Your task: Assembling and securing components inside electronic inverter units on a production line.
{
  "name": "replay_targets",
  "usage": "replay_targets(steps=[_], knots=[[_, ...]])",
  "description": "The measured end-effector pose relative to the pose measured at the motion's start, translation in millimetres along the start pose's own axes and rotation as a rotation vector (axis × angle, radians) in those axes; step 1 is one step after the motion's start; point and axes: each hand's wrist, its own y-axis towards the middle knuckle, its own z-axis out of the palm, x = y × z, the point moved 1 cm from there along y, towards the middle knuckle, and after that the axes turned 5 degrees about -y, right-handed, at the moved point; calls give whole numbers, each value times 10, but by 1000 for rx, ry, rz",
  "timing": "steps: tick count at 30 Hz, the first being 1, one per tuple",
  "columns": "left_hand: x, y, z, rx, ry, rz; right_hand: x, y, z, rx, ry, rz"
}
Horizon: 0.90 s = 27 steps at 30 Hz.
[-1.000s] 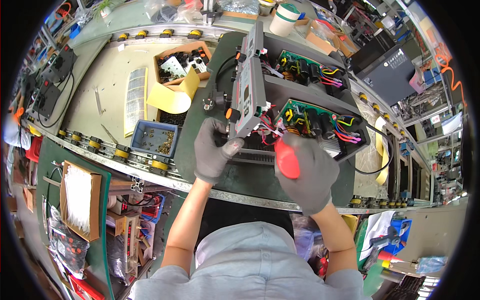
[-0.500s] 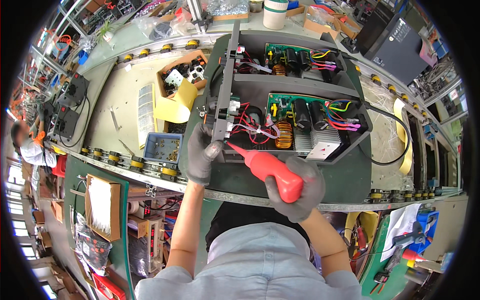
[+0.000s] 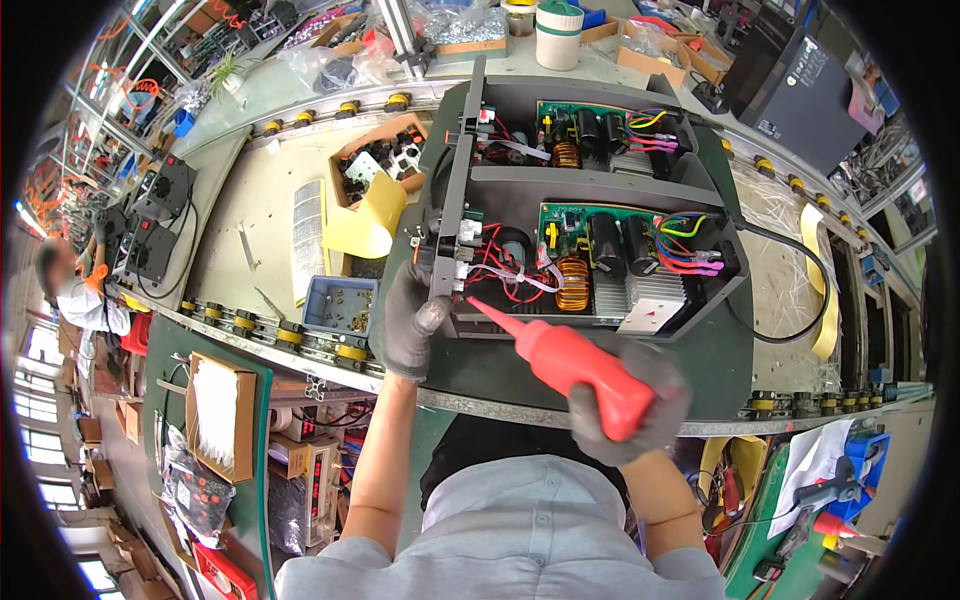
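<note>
My gloved right hand (image 3: 662, 392) is wrapped round a red squeeze bottle (image 3: 572, 362) with a long tapered nozzle. The nozzle's tip points left, close to the lower inner edge of the grey end panel (image 3: 452, 225); whether it touches cannot be made out. At that panel's near end, my gloved left hand (image 3: 408, 335) grips it, thumb on the inner side. The panel belongs to the nearer of two uncovered grey electronic units, whose casing (image 3: 600, 186) holds a green circuit board (image 3: 577, 214), a copper coil (image 3: 572, 285), black capacitors, heat sinks and coloured wires.
A second open unit (image 3: 600, 92) stands directly behind. On the left are a blue tray (image 3: 340, 304) of small metal parts, a cardboard box (image 3: 345, 160) of black parts and yellow paper (image 3: 365, 225). A black cable (image 3: 800, 335) loops out at right. Another person (image 3: 90, 300) is far left.
My right hand and the bottle have moved right and slightly toward me, the nozzle drawing back a little. My left hand keeps hold of the panel. The whole view has shifted slightly.
</note>
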Motion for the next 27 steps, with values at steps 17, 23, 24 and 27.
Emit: replay_targets(steps=[17, 23, 24, 27], knots=[[54, 32, -8, 10, 18, 52, -1, 102, 48, 76, -77, -126], [-25, 17, 39, 26, 3, 20, 58, 184, 2, 65, -166, -165], [-31, 10, 32, 21, -4, 14, 61, 187, -16, 65, -163, -168], [-20, -2, 60, -8, -11, -8, 34, 194, -48, -54, 29, -156]])
